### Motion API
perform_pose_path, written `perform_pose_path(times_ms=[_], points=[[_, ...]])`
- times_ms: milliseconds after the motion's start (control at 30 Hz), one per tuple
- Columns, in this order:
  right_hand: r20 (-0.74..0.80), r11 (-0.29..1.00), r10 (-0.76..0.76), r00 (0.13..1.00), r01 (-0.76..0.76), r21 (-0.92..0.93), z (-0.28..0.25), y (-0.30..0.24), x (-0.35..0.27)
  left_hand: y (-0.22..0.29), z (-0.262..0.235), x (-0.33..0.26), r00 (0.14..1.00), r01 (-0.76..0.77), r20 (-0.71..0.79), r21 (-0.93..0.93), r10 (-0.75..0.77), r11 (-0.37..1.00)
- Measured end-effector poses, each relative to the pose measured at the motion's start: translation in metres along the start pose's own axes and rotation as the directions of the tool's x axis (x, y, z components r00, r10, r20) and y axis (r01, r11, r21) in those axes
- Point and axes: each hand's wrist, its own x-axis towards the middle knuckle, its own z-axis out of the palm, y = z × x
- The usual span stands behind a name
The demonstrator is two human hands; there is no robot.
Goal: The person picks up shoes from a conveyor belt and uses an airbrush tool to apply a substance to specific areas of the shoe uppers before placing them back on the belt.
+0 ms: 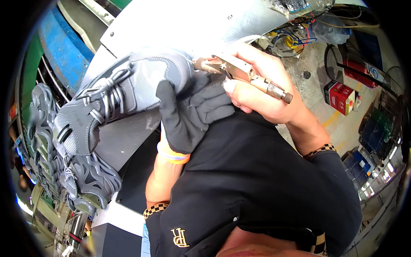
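- Grey mesh and panels made up the shoe [150, 77], which lay aslant at left of centre, its toe pointing right, toward your hands, and its heel at lower left.
- Its laces [113, 85] were tied, and dark stripes marked its heel end.
- Your left hand [186, 115] wore a dark glove [180, 132] with an orange cuff [173, 155]; you held the toe between thumb and fingers, the thumb lying along the near side. How firmly your fingers pressed, you could not tell from this view.
- Your right hand [267, 81] was bare and pinched a metal tool [239, 70] between thumb and fingers.
- You had the tool slanted, its tip at the toe and its butt end at lower right; whether the tip touched the shoe, you could not tell.
- Beyond the shoe, you had a pale desk [192, 30] in front of you.
- To your left, more grey shoes [92, 182] stood crowded together, near a blue panel [64, 38].
- To your right, tangled wires [297, 40] lay near a clear plastic bag [332, 28], and a red and white box [338, 96] sat farther right.
- You wore a black shirt [274, 167] with checked sleeve trim [320, 150].
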Motion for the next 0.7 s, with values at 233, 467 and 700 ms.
perform_pose_path(times_ms=[233, 467, 700], points=[[-0.132, 0.948, -0.269, 0.954, 0.239, -0.209, 0.015, 0.035, -0.008, 0.004, 0.0, 0.03, 0.995, -0.099, 0.009, 0.125, 0.099, 0.987], [-0.215, 0.898, -0.434, 0.875, 0.402, -0.177, 0.033, 0.069, 0.008, 0.01, 0.002, 0.058, 0.965, -0.171, -0.143, 0.282, 0.218, 0.944], [-0.128, 0.926, -0.268, 0.955, 0.292, 0.241, -0.054, 0.055, 0.037, 0.075, 0.01, -0.025, 0.869, -0.174, 0.35, 0.878, 0.35, -0.446]])
